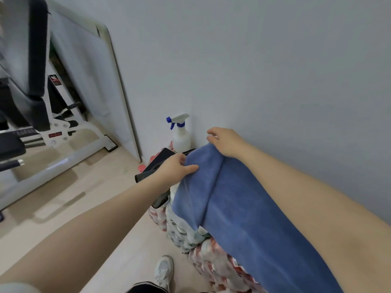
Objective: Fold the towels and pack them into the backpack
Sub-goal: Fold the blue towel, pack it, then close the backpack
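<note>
Both hands have the far end of the long blue terry towel [232, 199]. The left hand [175, 168] pinches its left corner, thumb on top. The right hand [226, 141] presses the right corner, fingers loosely curled, so can't tell if it's a real pinch. From there the towel runs lengthwise back toward the body, one crease down the middle, draped over a patterned red-and-white stack [211, 256]. Backpack? Can't say for sure.

Bare forearms, a white sneaker [164, 271], dark trouser hem [146, 288].
</note>
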Available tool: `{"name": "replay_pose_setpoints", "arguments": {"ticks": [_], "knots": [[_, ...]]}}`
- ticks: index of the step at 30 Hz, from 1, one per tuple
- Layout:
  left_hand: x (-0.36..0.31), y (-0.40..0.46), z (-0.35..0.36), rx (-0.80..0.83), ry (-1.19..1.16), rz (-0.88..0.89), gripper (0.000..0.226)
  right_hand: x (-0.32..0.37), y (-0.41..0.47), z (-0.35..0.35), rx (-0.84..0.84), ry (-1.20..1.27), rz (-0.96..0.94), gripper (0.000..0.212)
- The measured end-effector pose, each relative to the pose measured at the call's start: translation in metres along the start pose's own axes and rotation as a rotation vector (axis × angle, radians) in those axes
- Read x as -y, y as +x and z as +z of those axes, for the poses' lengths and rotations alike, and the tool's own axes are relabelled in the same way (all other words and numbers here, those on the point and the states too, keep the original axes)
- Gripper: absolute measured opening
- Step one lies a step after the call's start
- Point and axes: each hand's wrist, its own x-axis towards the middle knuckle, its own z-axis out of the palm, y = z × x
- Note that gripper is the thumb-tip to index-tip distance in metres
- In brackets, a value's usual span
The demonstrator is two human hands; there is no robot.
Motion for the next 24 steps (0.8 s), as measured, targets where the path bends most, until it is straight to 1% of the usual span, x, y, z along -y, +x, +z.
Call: {"name": "replay_pose_setpoints", "arguments": {"ticks": [1, 3, 5, 6, 7, 10, 12, 14, 15, 17, 18, 19, 20, 21, 22, 24], "knots": [[0.000, 0.004, -0.003, 0.033, -0.099, 0.008, 0.030, -0.001, 0.010, 0.003, 0.035, -0.051, 0.048, 0.043], [-0.003, 0.009, -0.012, 0.107, -0.223, 0.054, 0.018, -0.003, 0.025, 0.006, 0.102, -0.189, 0.107, 0.049], [-0.007, 0.015, -0.022, 0.165, -0.317, 0.117, 0.005, -0.002, 0.033, 0.003, 0.147, -0.284, 0.083, 0.052], [-0.010, 0.018, -0.028, 0.176, -0.363, 0.135, 0.005, -0.001, 0.035, 0.001, 0.163, -0.298, 0.055, 0.051], [-0.013, 0.021, -0.035, 0.183, -0.397, 0.144, 0.003, 0.001, 0.037, -0.003, 0.179, -0.297, 0.031, 0.046], [-0.021, 0.035, -0.055, 0.177, -0.461, 0.140, 0.015, 0.003, 0.042, -0.014, 0.210, -0.212, -0.006, 0.023], [-0.025, 0.047, -0.070, 0.159, -0.471, 0.154, 0.012, 0.003, 0.046, -0.019, 0.193, -0.139, -0.017, 0.020], [-0.025, 0.060, -0.081, 0.125, -0.477, 0.179, 0.011, 0.002, 0.051, -0.022, 0.129, -0.109, -0.023, 0.022], [-0.024, 0.066, -0.084, 0.098, -0.448, 0.198, 0.019, 0.001, 0.056, -0.021, 0.071, -0.096, -0.008, 0.022], [-0.016, 0.078, -0.086, 0.046, -0.311, 0.211, 0.044, 0.000, 0.064, -0.019, -0.084, -0.035, 0.050, 0.022], [-0.011, 0.082, -0.085, 0.042, -0.230, 0.194, 0.055, -0.001, 0.069, -0.017, -0.152, -0.010, 0.073, 0.022], [-0.001, 0.088, -0.082, 0.063, -0.157, 0.146, 0.061, 0.000, 0.072, -0.014, -0.190, -0.003, 0.083, 0.021], [0.011, 0.092, -0.077, 0.105, -0.107, 0.090, 0.060, 0.002, 0.074, -0.010, -0.195, -0.022, 0.076, 0.023], [0.023, 0.096, -0.071, 0.162, -0.050, 0.041, 0.055, 0.005, 0.076, -0.006, -0.168, -0.061, 0.057, 0.025], [0.036, 0.099, -0.065, 0.234, -0.014, 0.004, 0.046, 0.009, 0.077, -0.002, -0.120, -0.105, 0.027, 0.028], [0.055, 0.103, -0.053, 0.343, -0.026, -0.059, 0.040, 0.021, 0.079, 0.005, 0.004, -0.163, -0.032, 0.029]]}}
